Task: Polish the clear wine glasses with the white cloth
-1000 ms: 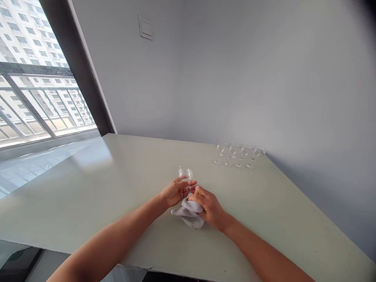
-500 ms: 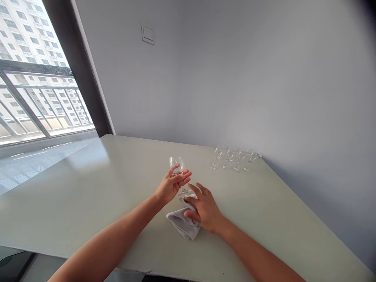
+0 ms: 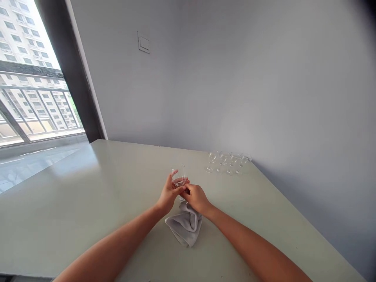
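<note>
A clear wine glass [image 3: 179, 177] is held upright over the table, its bowl on top and part of its foot showing below my hands. My left hand [image 3: 170, 194] is closed around the lower bowl. At the stem, the fingers of my right hand [image 3: 196, 197] are closed and meet those of my left; the stem itself is mostly hidden behind them. A crumpled grey cloth [image 3: 185, 227] lies on the table just under the glass and my right hand.
Several clear stemmed glasses [image 3: 225, 159] stand grouped near the table's back right edge, by the wall. The pale glossy table [image 3: 117, 176] spreads out around my hands. A window with a railing [image 3: 41, 105] is at the left, and a switch [image 3: 143, 43] is on the wall.
My right hand has moved from its open pose above the cloth up to the glass stem and closed there. My left fingers have curled round the bowl. The view has shifted slightly.
</note>
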A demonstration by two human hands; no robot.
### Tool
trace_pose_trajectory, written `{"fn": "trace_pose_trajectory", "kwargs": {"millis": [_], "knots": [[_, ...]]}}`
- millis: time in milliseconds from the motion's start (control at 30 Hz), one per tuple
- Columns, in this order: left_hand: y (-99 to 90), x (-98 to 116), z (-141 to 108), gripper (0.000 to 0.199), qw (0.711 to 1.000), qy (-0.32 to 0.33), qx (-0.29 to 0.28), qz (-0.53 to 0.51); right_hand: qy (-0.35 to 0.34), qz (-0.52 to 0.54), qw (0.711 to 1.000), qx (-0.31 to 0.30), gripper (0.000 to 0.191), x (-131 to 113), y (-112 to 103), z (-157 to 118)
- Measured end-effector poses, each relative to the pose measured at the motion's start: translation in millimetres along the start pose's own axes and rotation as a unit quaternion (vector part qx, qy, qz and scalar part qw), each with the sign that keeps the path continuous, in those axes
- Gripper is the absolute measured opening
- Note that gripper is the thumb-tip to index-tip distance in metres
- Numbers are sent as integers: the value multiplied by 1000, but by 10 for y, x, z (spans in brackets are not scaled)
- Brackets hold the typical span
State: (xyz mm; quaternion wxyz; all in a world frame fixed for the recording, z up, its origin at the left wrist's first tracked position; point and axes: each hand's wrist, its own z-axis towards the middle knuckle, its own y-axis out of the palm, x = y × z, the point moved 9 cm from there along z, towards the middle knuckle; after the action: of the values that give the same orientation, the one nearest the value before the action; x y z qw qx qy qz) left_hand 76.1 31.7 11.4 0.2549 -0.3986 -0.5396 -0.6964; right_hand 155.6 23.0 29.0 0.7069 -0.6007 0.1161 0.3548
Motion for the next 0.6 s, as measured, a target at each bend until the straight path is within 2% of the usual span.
{"fn": "trace_pose_trajectory", "kwargs": {"millis": [100,167,367,600], "knots": [[-51,-53,35,76,1000,4,5,19,-9,15,1000,-6,17,50,72,102],[-94,-145,52,80,999,5,10,40,2,10,1000,11,15,155,62,180],[-275,-371,54,79,984,21,61,168,109,-55,987,103,17,776,-182,481],[-317,-360,50,66,979,16,84,187,195,-73,965,159,19,1326,-423,720]]}}
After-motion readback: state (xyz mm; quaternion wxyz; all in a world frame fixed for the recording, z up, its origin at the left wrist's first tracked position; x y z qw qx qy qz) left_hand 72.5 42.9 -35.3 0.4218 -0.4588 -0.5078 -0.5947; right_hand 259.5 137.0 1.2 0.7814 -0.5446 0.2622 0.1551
